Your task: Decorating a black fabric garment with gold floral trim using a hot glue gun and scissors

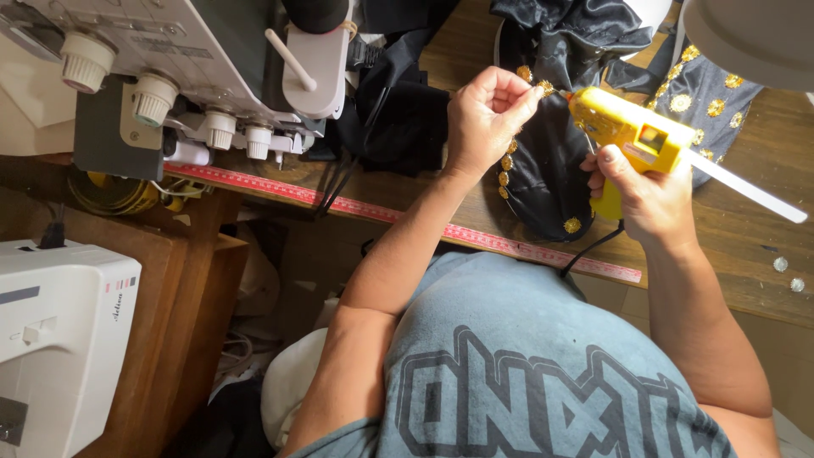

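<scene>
My left hand [485,114] pinches a gold sequin [546,86] touching the nozzle of the glue gun [632,136] clenched in my right hand [649,193] at 3 o'clock; fingertip burn risk.

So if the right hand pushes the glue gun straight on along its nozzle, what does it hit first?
The right hand aims the yellow glue gun left. Its nozzle nearly touches the small gold sequin pinched in the left hand, so it would likely meet the sequin first, then the fingertips; depth is unclear.

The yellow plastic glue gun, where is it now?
In the head view, right of centre, the yellow plastic glue gun is in the right hand, its nozzle beside the left hand's small gold ornament.
</scene>
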